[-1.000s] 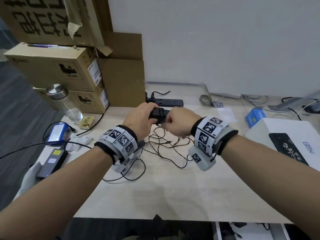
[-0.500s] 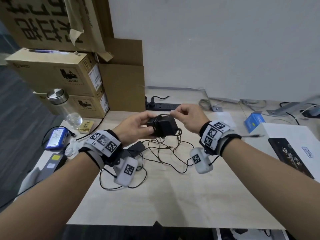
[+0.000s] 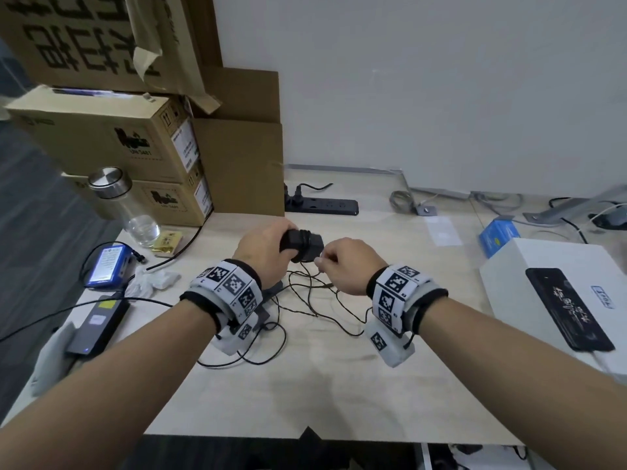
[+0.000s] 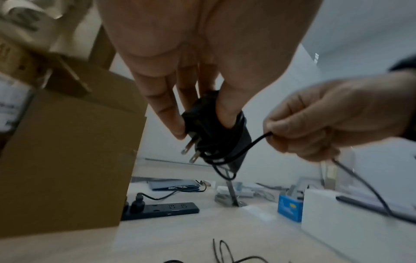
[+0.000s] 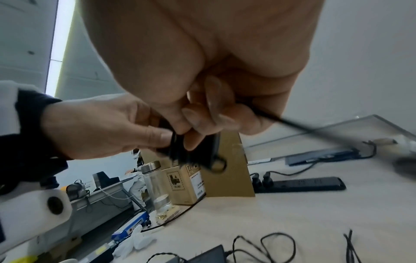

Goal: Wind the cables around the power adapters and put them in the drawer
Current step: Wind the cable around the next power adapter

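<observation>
Black power adapter [image 3: 303,247] held up above the bench [image 3: 305,385], clear of its surface, in the left hand [image 3: 263,254]. Grip of that hand closed on the adapter body: thumb on one face, fingers on the other, two metal prongs [image 4: 190,153] poking out below the fingertips in the left wrist view. Several turns of thin black cable [image 4: 227,154] already wrapped round the body, one small loop hanging off its lower edge. Right hand [image 3: 346,264] just beside the adapter, fingers curled, grip pinching the same cable close to the body; from the pinch the free length drops to the bench and joins a loose tangle of wire [image 3: 315,300] under both wrists. In the right wrist view the cable streaks out blurred to the right of the fingers.

Around the work: black power strip [image 3: 324,205] at the back with two plugs in its left end, stacked cardboard boxes [image 3: 112,140] far left, clear bottle with a steel cap [image 3: 124,203] in front of them, small gold packet [image 3: 168,239] beside the bottle. Blue device [image 3: 107,264] and crumpled white tissue [image 3: 154,281] near the left edge, a flat dark power brick [image 3: 96,325] closer in. White box [image 3: 543,293] on the right with a black phone [image 3: 568,308] lying on top, small blue carton [image 3: 498,234] behind it.
</observation>
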